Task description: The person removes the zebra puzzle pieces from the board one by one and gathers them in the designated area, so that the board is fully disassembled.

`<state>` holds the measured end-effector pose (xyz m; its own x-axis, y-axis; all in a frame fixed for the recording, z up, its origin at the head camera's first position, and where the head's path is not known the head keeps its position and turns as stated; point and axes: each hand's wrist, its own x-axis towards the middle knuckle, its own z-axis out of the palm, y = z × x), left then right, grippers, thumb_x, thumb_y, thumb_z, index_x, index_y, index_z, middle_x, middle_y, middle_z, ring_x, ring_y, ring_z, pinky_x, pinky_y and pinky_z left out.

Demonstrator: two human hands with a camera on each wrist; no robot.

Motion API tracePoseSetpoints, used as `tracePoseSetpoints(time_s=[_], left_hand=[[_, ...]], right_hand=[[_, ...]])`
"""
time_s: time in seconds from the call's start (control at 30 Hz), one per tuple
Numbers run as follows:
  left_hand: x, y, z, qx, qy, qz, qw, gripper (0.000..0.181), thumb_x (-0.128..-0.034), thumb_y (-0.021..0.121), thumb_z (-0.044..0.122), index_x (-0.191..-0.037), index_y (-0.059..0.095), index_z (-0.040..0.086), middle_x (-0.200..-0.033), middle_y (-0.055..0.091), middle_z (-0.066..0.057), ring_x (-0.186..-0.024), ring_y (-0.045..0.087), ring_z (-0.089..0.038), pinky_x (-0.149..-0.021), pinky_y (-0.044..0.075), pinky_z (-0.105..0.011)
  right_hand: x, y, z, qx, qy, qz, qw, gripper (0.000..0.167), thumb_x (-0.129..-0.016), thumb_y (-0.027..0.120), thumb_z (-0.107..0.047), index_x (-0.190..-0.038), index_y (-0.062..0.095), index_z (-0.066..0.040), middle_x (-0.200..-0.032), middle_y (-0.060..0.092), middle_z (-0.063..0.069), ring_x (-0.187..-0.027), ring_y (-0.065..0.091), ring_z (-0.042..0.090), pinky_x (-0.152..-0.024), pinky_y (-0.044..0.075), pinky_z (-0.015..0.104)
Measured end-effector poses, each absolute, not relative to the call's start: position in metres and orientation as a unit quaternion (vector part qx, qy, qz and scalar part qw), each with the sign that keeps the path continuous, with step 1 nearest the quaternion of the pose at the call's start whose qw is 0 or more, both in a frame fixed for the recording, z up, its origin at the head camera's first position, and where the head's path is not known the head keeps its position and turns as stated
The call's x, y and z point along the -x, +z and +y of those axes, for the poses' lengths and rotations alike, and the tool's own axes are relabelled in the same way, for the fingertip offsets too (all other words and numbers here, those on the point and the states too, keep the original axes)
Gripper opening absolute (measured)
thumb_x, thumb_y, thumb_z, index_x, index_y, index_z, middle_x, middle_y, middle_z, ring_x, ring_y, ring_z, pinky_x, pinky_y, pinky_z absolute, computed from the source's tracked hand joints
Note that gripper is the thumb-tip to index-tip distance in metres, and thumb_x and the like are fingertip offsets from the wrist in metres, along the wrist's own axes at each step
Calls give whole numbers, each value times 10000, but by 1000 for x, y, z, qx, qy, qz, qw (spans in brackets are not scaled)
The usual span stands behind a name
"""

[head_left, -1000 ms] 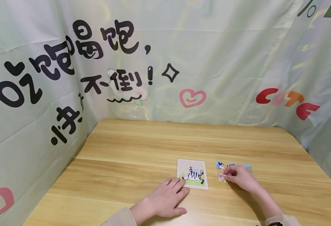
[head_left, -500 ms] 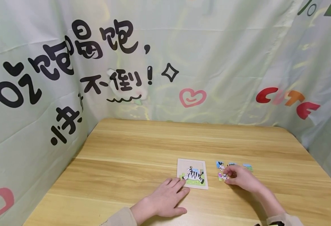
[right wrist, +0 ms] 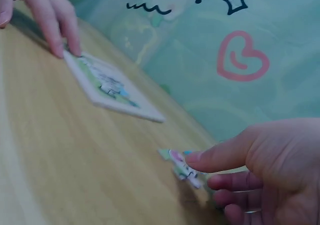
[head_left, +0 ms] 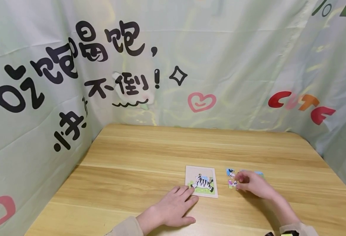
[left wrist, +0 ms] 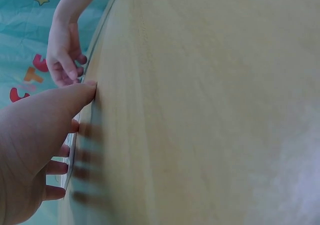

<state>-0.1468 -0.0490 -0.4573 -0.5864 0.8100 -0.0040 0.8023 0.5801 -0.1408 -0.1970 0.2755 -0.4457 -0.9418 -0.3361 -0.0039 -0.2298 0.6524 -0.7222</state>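
A shallow puzzle tray [head_left: 215, 182] lies on the table, partly filled with pieces that form a striped zebra body over green grass. My left hand [head_left: 173, 206] is flat with spread fingers, its fingertips resting on the tray's lower left edge. To the right of the tray, my right hand [head_left: 254, 186] pinches a small puzzle piece [right wrist: 184, 169] with pink, white and green print at its edge. Another puzzle piece [head_left: 230, 172] with a zebra print on blue lies just beyond. A blue and green piece [head_left: 259, 174] shows behind the right hand, which partly hides others.
The wooden table [head_left: 125, 183] stretches behind and to both sides of the tray. A pale printed curtain [head_left: 229, 65] with black characters, a pink heart and coloured letters hangs along its back and sides.
My right hand has shifted slightly to the right, and more of the pink-printed puzzle piece shows at its fingertips. The left hand and the tray have stayed still.
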Motion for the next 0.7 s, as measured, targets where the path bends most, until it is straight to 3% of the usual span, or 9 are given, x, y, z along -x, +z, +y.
tracePoseSetpoints(time_s=[0.2,0.33,0.7], left_hand=[[146,-457,-49,452,60,-889,29,646,-906,350,616,-1401,391,202,-1452,332,-66,-1307,317,-221,-1047,293,-398],[147,-457,-48,456,62,-887,41,647,-899,375,613,-1402,388,206,-1454,328,-80,-1309,316,-228,-1045,298,-399],[148,-455,-39,469,69,-879,48,666,-889,366,637,-1405,386,215,-1447,346,-52,-1315,316,-222,-1039,307,-400]], right_hand=[[202,-430,256,133,-362,922,38,310,-810,700,-151,-1059,615,13,-823,572,12,-735,510,135,-606,446,250],[208,-423,234,138,-372,916,52,370,-816,688,-134,-1135,592,27,-889,599,44,-758,554,158,-611,479,281],[224,-440,177,218,-371,900,66,335,-765,724,-71,-1069,626,29,-876,618,36,-788,554,148,-677,476,302]])
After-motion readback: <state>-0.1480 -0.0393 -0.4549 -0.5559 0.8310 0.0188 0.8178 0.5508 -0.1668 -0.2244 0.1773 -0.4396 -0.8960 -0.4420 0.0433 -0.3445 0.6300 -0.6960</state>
